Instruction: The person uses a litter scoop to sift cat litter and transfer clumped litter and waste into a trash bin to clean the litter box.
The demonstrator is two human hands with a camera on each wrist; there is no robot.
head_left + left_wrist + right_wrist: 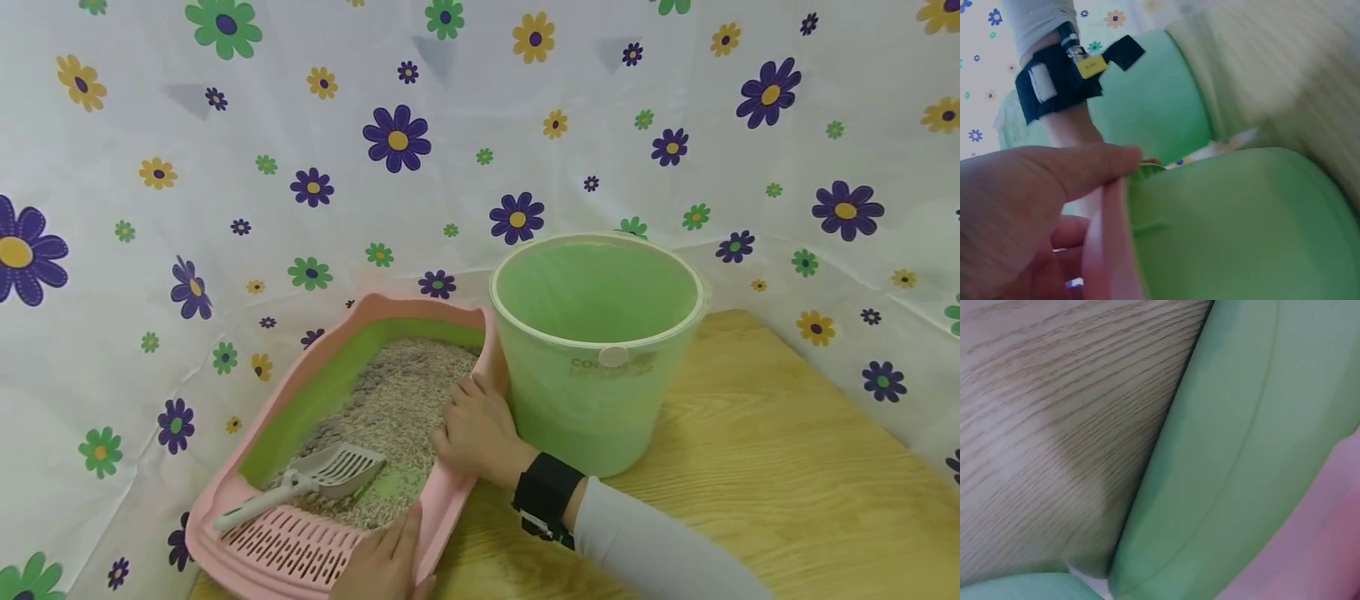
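Note:
A pink litter tray (pixel 420 305) with a green inner wall holds grey litter (pixel 397 400) and stands on the wooden table beside a green bucket (pixel 600 367). A pale scoop (pixel 330 471) lies in the litter near the tray's slotted front end. My right hand (pixel 476 429) grips the tray's right rim next to the bucket, fingers curled over the edge. My left hand (pixel 386 558) holds the front rim; in the left wrist view its thumb (pixel 1054 169) presses on the pink rim (pixel 1107 250). The right wrist view shows only the tray's green side (pixel 1229 456) and the table.
The wooden table (pixel 750 467) extends to the right of the bucket. A white cloth with flowers (pixel 450 125) hangs behind and drapes along the left and right sides. A black strap (pixel 546 493) sits on my right wrist.

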